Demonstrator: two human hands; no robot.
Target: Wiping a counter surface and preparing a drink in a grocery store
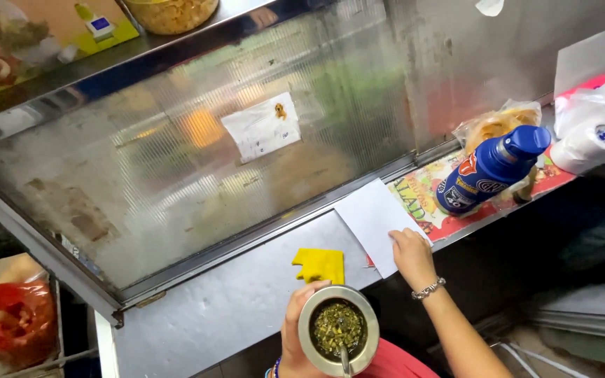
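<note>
Paper (374,222), a single white sheet, lay on the steel counter (232,301) with its far edge against the rail of the glass case (197,154). The right hand (410,255) rested flat on its near corner, fingers spread and not closed around anything. It looked light and limp, likely to slide on the metal and crease easily, so an edge or corner seemed the place to pinch it. The left hand (294,336) was wrapped around a metal cup (338,329) of green herb with a straw in it. A folded yellow cloth (319,265) lay just beside the sheet. Farther right, a blue bottle (491,170) lay tilted on a printed mat (449,203), with a bagged pastry (495,122) and white rolls (596,136) beyond.
</note>
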